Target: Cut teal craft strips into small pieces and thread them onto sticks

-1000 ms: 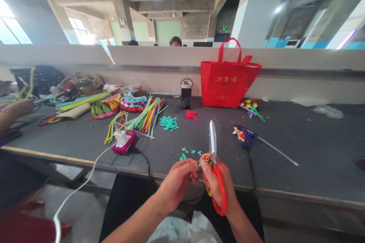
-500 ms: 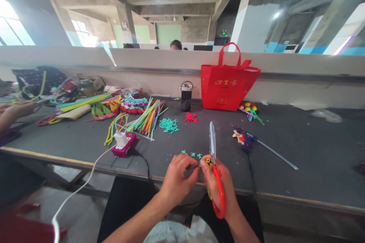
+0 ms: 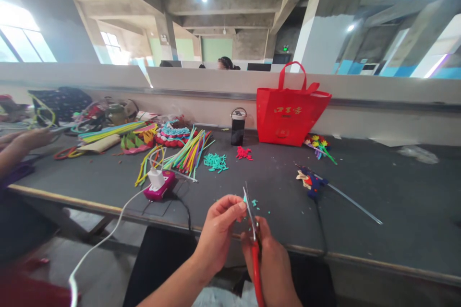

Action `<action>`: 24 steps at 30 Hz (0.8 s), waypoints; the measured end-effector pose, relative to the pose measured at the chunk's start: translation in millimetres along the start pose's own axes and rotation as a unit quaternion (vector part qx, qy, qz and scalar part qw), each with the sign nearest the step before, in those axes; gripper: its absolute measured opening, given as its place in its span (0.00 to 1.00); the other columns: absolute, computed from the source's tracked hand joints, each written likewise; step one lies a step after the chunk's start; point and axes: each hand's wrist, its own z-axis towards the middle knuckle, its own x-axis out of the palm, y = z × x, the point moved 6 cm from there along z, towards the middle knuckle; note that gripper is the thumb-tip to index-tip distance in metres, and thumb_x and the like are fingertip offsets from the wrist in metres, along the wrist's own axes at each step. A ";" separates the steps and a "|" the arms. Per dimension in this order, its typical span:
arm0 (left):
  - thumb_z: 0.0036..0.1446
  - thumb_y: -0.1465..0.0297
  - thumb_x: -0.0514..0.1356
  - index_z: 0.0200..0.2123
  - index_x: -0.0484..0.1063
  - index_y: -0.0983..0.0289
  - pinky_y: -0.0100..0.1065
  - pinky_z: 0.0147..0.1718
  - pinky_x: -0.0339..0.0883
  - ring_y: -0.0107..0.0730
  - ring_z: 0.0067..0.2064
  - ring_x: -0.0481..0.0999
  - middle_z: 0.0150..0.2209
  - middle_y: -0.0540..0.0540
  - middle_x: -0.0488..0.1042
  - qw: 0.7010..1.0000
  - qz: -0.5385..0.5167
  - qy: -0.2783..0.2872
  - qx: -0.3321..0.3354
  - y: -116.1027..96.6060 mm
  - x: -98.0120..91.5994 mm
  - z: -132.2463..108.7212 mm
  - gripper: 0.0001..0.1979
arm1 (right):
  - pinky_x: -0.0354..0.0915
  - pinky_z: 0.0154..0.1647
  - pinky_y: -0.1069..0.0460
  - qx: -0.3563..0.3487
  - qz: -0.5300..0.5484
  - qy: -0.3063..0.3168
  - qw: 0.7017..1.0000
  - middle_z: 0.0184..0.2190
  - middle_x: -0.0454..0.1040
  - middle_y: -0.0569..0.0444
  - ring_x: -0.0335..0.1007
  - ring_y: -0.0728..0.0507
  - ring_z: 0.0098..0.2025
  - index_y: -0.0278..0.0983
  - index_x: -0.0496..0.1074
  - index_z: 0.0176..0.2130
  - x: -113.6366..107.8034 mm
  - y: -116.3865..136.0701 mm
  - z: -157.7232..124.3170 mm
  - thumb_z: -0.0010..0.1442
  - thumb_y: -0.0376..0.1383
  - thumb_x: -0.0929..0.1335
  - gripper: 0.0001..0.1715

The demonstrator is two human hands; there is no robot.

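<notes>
My right hand (image 3: 270,259) is closed round a pair of red-handled scissors (image 3: 256,266), their blades pointing up and away from me. Beside the blades, my left hand (image 3: 220,228) pinches a small teal piece (image 3: 245,198) between thumb and fingertips. The blades lie right at that piece; whether they touch it I cannot tell. Another little teal bit (image 3: 255,203) lies on the table just beyond the blades. Farther back are a heap of short teal pieces (image 3: 216,162) and a smaller heap of red pieces (image 3: 244,153).
Bundled coloured pipe cleaners (image 3: 192,153) lie left of the heaps, behind a purple power strip (image 3: 158,187) with a white plug and cable. A dark bottle (image 3: 237,129) and red bag (image 3: 288,117) stand at the back. At far left is another person's hand (image 3: 34,140).
The scissors have swung from upright beside my left hand to across its fingertips. My left hand has risen slightly, and a teal piece now shows in its pinch. The camera view has shifted a little.
</notes>
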 end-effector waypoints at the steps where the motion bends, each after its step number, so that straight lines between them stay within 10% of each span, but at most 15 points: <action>1: 0.50 0.69 0.65 0.26 0.72 0.65 0.27 0.32 0.58 0.25 0.29 0.64 0.25 0.49 0.67 1.000 -0.003 -0.001 -0.004 0.6 0.5 -0.8 0.07 | 0.63 0.24 0.55 -0.006 -0.005 -0.007 1.000 0.29 0.77 0.53 0.76 0.43 0.27 0.38 0.64 0.44 -1.2 2.5 0.3 0.60 0.36 0.61 0.11; 24: 0.48 0.68 0.67 0.24 0.72 0.66 0.27 0.30 0.57 0.24 0.27 0.65 0.23 0.49 0.69 0.999 0.005 0.009 -0.034 4.9 4.0 -0.9 0.08 | 0.55 0.19 0.54 -0.017 -0.070 -0.038 0.997 0.21 0.75 0.57 0.74 0.44 0.21 0.39 0.65 0.39 1.2 -4.2 -1.7 0.62 0.35 0.58 0.08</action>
